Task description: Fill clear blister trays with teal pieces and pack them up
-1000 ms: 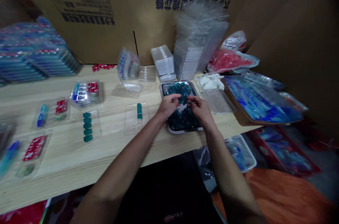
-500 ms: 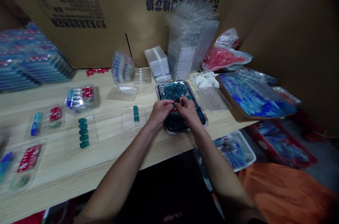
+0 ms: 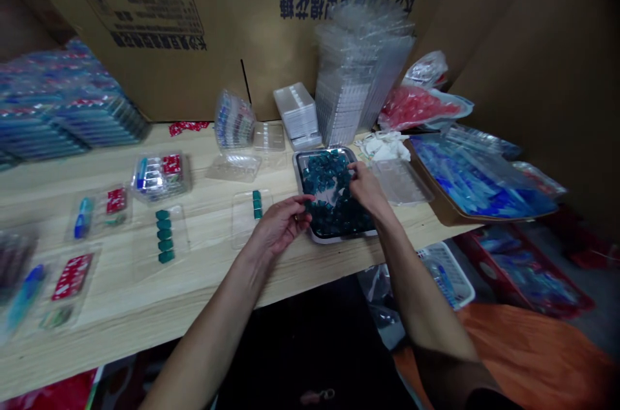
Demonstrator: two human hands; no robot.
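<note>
A person's bare right hand (image 3: 365, 187) bends over the right side of a silver, round-cornered metal tray (image 3: 334, 240), fingertips bunched close together above loose dark-teal, shiny faceted pieces (image 3: 323, 164); whether they pinch a piece cannot be told. The bare left hand (image 3: 283, 224) is at the tray's left rim, index finger stretched over the edge, the other fingers half curled; what it may hold cannot be made out. The hands stand apart, with a bare patch of tray bottom between them.

The tray lies near the front edge of a pale wood-grain tabletop (image 3: 208, 281), with only a narrow strip of wood before it. Just left of the tray, beyond the left hand, a flat clear plastic insert (image 3: 241, 223) bears a short column of teal pieces; farther left, past open wood, a second clear plastic insert (image 3: 179, 232) carries a column of five. Behind the tray, room is tight: a tall stack of clear plastic shells (image 3: 343, 100) stands against a brown printed cardboard wall (image 3: 203, 84). To the right, an unfilled clear plastic tray (image 3: 402, 183) lies beside a brown cardboard box (image 3: 438, 203) of blue packets (image 3: 475, 177), which reaches the tabletop's front edge
</note>
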